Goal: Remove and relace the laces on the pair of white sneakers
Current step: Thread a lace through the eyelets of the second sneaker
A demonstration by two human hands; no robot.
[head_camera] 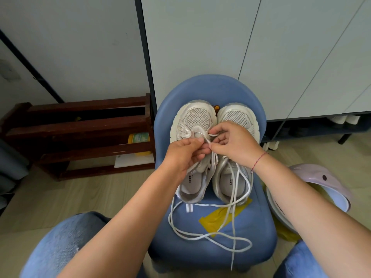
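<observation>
Sneakers side by side on blue chair [210, 87], toes pointing away, long axis front-to-back. Left hand [184, 155]: grip pinched on lace [213, 135] over left sneaker [195, 117], near toe-end eyelets. Right hand [232, 141]: grip curled on same lace, fingertips meeting left's, wrist over right sneaker [239, 115]. Slack trails toward person.

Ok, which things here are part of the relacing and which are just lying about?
In the job: left sneaker, right sneaker, laces, left hand and right hand pinching them, blue chair underneath.
Lying about: wooden rack, yellow tub, lilac stool, yellow tape.
</observation>
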